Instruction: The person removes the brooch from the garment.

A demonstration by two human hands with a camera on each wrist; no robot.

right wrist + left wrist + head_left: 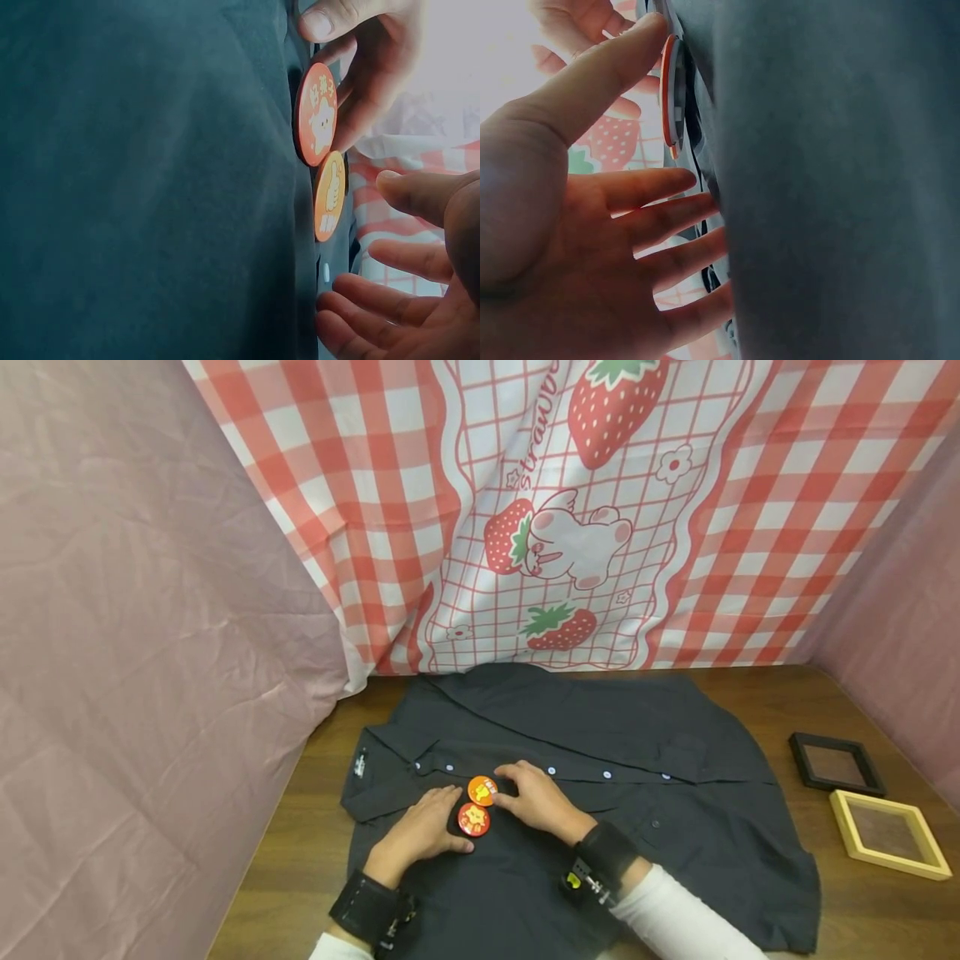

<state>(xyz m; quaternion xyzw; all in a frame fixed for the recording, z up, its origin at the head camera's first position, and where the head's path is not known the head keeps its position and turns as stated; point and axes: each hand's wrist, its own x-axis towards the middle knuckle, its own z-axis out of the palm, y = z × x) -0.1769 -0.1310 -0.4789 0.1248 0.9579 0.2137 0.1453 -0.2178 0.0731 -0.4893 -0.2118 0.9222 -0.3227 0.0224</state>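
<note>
Two round pin badges, a red one (473, 820) and an orange one (480, 790), lie side by side on a dark button-up shirt (525, 877). My left hand (423, 828) rests on the shirt left of them, fingers extended and thumb spread below the red badge. On the other side, my right hand (542, 799) is at the orange badge, holding nothing. In the right wrist view its thumb stands apart from the orange badge (330, 196). The left wrist view shows one badge edge-on (673, 94) beside my left thumb.
The shirt is spread sideways over a wooden table (292, 852), collar (390, 760) at left. A black frame (804, 764) and a yellow frame (843, 827) lie at right. A checked strawberry cloth (390, 527) hangs behind, with pink cloth (150, 652) along the left.
</note>
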